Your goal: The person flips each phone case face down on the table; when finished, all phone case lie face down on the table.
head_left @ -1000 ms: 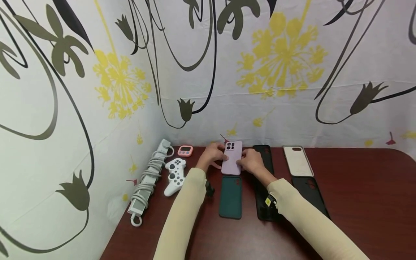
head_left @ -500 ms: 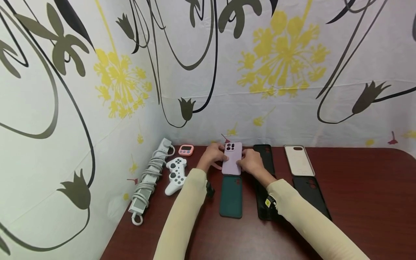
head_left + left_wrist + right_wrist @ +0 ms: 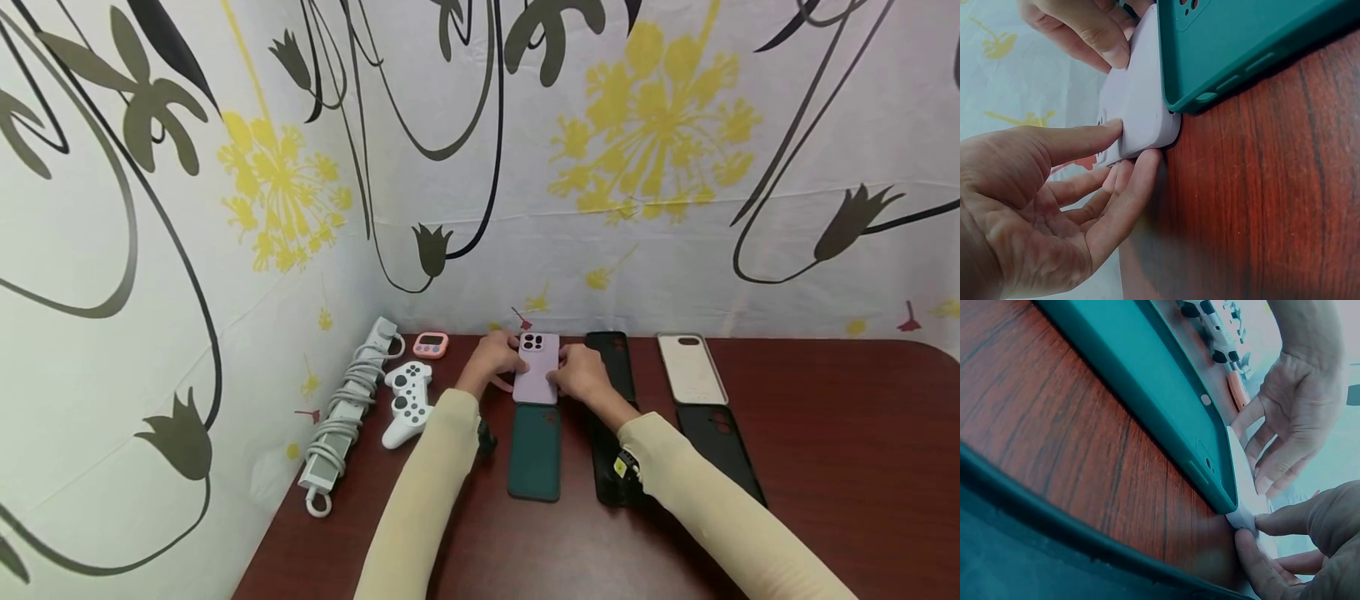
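Head view: the lilac phone case [image 3: 536, 377] lies at the far edge of the tabletop [image 3: 840, 442], close to the patterned cloth [image 3: 480, 200]. The left hand [image 3: 495, 357] and right hand [image 3: 583, 372] hold it from opposite long sides; the grip is clamped on the lilac phone case at both. A green case [image 3: 535, 454] lies end to end with it on the near side. Risk: uneven pressure from either hand could skew the lilac phone case out of line, and a pull nearer could shunt the green case. A black case [image 3: 603, 450] lies beside the right wrist; a lowered arm may knock it.

Left wrist view: the thumb rests on the lilac face, with fingers at its edge. The hold looks shallow; a smooth surface could let it slip. Contact with the green case's corner cannot be confirmed.

Right wrist view: thumb and forefinger pinch near one corner. Releasing this side first would probably swing the lilac phone case toward the left hand. Whether it contains a phone cannot be determined.
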Demonstrator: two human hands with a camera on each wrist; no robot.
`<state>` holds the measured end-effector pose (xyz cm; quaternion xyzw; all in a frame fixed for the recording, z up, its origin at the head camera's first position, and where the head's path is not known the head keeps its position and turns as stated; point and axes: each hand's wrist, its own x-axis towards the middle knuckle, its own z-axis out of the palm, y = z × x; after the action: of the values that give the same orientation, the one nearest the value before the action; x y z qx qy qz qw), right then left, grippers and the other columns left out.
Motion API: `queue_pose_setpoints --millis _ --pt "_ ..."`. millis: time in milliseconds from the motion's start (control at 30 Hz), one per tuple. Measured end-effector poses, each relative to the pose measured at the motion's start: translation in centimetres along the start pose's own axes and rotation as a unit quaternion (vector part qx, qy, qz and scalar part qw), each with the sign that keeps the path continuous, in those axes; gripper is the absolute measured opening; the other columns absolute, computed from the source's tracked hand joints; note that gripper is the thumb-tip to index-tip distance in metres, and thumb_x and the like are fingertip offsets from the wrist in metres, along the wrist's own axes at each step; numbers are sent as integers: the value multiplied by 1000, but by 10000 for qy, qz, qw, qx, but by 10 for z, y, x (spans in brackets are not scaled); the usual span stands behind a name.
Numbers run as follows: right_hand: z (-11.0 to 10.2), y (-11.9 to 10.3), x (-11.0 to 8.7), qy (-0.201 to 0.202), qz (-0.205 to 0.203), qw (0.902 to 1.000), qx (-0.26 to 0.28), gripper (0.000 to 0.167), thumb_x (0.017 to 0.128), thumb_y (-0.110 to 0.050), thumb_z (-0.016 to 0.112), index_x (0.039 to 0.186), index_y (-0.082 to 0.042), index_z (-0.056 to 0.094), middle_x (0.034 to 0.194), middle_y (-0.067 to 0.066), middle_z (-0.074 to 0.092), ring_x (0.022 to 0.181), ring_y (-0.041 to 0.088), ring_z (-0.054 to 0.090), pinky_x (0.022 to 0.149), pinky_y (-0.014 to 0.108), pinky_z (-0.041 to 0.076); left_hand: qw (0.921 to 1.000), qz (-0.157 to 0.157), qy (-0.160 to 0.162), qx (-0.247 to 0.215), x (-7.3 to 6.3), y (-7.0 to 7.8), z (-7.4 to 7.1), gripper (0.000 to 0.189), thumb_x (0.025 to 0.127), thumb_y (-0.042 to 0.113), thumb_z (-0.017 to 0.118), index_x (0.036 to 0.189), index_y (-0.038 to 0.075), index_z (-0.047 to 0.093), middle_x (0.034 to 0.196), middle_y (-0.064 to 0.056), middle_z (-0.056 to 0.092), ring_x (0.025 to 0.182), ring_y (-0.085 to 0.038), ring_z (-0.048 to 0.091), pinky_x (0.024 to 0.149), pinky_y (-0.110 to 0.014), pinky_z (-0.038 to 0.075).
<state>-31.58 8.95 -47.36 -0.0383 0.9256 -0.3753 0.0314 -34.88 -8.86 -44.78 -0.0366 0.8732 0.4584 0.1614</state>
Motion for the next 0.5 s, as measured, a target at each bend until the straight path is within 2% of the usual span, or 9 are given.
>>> queue_pose_setpoints --millis 367,500 --pt "-2 0 -3 -28 -131 9999 8 15 93 -14 76 97 0 73 72 8 74 56 12 67 52 25 50 9990 62 177 399 2 1 5 46 92 4 80 133 0 61 121 -19 65 101 -31 72 60 -43 67" --pt "-4 1 -9 -68 -339 9994 -42 21 95 -18 75 100 2 70 77 10 72 61 15 65 55 27 47 9977 12 270 629 2 2 7 45 91 4 81 132 0 62 123 -19 65 98 -32 73 55 -41 65"
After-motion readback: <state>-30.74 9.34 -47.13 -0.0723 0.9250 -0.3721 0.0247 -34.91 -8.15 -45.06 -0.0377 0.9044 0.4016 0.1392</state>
